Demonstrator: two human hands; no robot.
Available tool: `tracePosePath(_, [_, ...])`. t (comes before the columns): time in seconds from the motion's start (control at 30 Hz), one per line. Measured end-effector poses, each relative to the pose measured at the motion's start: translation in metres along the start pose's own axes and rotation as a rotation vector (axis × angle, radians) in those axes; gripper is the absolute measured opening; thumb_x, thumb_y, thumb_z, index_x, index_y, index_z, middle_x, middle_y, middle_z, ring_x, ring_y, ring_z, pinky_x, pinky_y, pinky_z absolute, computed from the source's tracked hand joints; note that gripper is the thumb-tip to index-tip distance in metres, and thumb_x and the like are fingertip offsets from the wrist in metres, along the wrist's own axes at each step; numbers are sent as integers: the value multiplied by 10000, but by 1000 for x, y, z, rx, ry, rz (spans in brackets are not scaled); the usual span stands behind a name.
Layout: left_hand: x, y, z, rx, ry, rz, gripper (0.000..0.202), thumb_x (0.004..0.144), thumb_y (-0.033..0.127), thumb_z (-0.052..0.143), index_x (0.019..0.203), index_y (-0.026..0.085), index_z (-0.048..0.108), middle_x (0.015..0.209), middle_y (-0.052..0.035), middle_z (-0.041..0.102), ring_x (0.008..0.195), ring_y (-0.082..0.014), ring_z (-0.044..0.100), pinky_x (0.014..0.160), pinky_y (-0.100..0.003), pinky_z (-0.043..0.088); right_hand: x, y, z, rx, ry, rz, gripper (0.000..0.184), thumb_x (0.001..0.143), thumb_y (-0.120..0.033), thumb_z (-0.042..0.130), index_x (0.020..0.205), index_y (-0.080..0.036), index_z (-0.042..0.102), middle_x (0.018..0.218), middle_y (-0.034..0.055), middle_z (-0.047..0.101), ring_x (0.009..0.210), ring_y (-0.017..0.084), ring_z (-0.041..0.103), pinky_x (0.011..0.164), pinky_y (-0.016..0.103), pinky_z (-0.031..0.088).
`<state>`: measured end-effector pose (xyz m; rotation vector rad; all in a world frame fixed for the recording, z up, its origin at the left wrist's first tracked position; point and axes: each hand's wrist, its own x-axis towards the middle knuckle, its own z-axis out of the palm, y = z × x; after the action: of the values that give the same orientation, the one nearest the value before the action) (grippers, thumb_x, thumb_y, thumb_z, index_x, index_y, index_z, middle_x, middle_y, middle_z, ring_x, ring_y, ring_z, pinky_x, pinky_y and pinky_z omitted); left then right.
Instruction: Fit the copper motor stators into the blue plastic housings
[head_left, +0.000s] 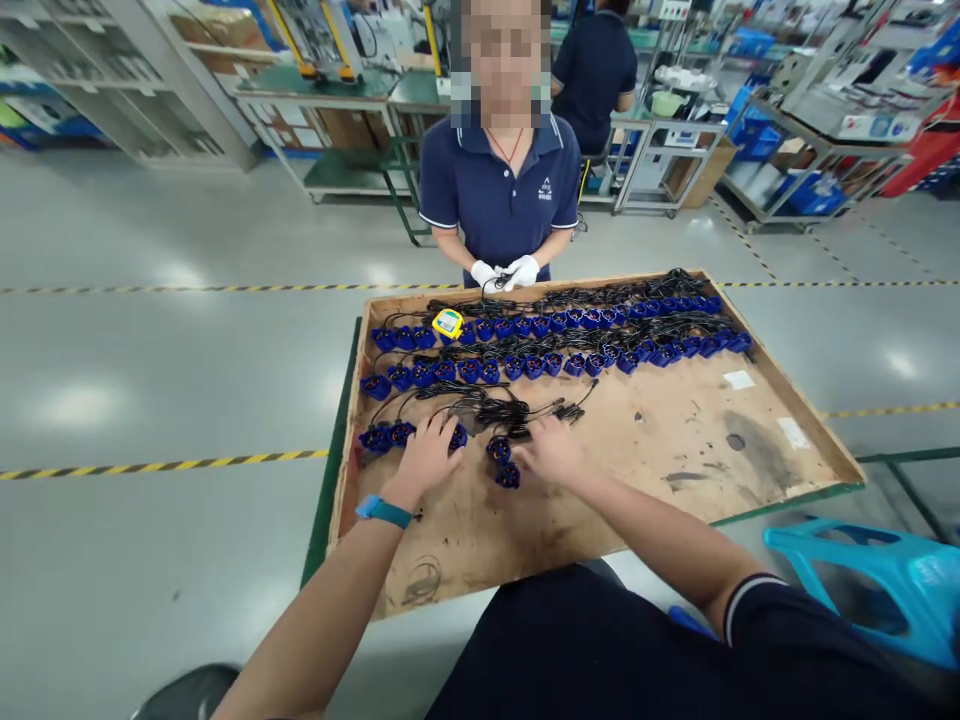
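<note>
My left hand [431, 455] reaches down over the lower row of blue round connectors, with a blue connector [457, 436] between its thumb and fingers. To its left sit other blue connectors [375, 438] with black cables. My right hand [553, 450] is bent over the board, thumb and fingers apart, beside two blue connectors [508, 475] lying one below the other. Its fingertips are near a coiled black cable bundle [502, 412]. Part of the row is hidden under my left hand.
A wooden tray [600, 510] with raised edges carries two long rows of blue connectors [532, 365] and a yellow device [448, 323]. Across it stands a person in white gloves [523, 271] handling a black cable. A turquoise stool [862, 570] is at my right.
</note>
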<state>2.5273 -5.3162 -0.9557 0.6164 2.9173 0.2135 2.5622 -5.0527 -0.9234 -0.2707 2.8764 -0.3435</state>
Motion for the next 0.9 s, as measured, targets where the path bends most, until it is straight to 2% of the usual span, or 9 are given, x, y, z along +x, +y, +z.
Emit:
tracePosePath(0.07, [-4,1,1,11,12,13,585,920,365,485,1455,133,446,1522,-195,404,1413,-407,299,1038,-588,420,2,38,-5,-50,38,-69,496,879,-530,648,1201,-157,590,1271,175,591,1212,320,497,1012,462,381])
tracePosePath(0.13, [-9,5,0,41,51,37,585,913,352,502,1450,125,457,1535,-209,383,1450,-416,243,1104,-614,335,9,68,-4,-81,-4,-132,598,819,-503,732,1277,-158,563,1377,183,522,1265,332,453,1021,467,360])
tracePosePath(0.23, [-16,21,-2,63,104,77,539,919,306,497,1423,115,491,1524,-239,381,1450,-407,268,1135,-597,290,19,89,2,-140,-69,-214,501,842,-395,726,1259,-157,586,1406,195,490,1264,344,447,995,470,353])
tracePosePath(0.33, [-24,46,-1,2,81,97,516,914,270,503,1404,108,502,1415,-239,497,1352,-386,418,1077,-538,382,19,90,6,-192,-57,-286,295,915,-250,613,1187,-135,617,1302,194,560,1202,330,479,970,460,342])
tracePosePath(0.4, [-30,64,5,-76,89,65,501,909,247,500,1388,100,497,1355,-226,542,1286,-369,481,1044,-510,422,14,89,6,-206,-51,-341,256,935,-237,579,1157,-117,618,1243,190,591,1166,321,495,960,449,341])
tracePosePath(0.5, [-41,90,20,-259,212,-79,457,927,281,482,1346,99,483,1284,-218,567,1232,-346,529,1029,-500,454,7,89,1,-194,-69,-373,263,937,-288,601,1125,-105,614,1191,185,610,1129,309,519,957,431,348])
tracePosePath(0.63, [-50,118,43,-435,287,-188,769,805,502,692,1382,90,395,1267,-230,566,1205,-372,563,1004,-518,493,6,86,-1,-162,-140,-371,276,953,-336,599,1117,-114,615,1098,165,635,1048,277,570,924,393,397])
tracePosePath(0.77, [-54,122,49,-411,199,-169,557,870,332,608,1359,129,436,1187,-188,641,1087,-335,646,934,-476,540,13,78,5,-135,-148,-390,289,960,-354,591,1136,-126,609,1077,148,637,1017,265,591,909,382,440])
tracePosePath(0.9, [-62,103,40,-364,164,-160,497,876,259,552,1349,150,445,1227,-179,631,1121,-327,634,943,-470,543,20,74,11,-60,-79,-369,325,936,-381,629,1157,-145,594,1122,143,617,1064,266,582,946,398,450])
